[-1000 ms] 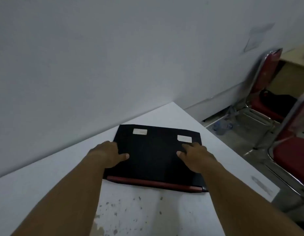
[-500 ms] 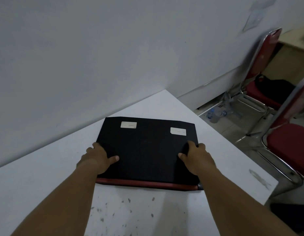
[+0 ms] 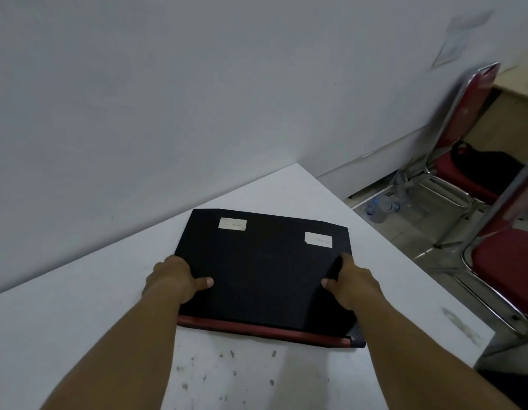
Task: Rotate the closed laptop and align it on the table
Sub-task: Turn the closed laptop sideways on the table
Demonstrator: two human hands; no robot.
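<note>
Closed laptop (image 3: 265, 273) lies flat on the table (image 3: 79, 306) — left hand (image 3: 171, 281) and right hand (image 3: 353, 285) clamped on its side edges, thumbs on top.

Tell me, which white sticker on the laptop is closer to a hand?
The right-side sticker on the closed laptop. It sits just beyond the right hand, while the other sticker lies farther from the left hand.

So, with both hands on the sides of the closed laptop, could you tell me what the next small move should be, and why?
Probably a slight turn of the laptop anticlockwise. The left hand and right hand each have a grip on a side edge, thumbs on the lid. Its far edge runs at an angle to the wall-side edge of the table, so it looks not yet aligned.
</note>
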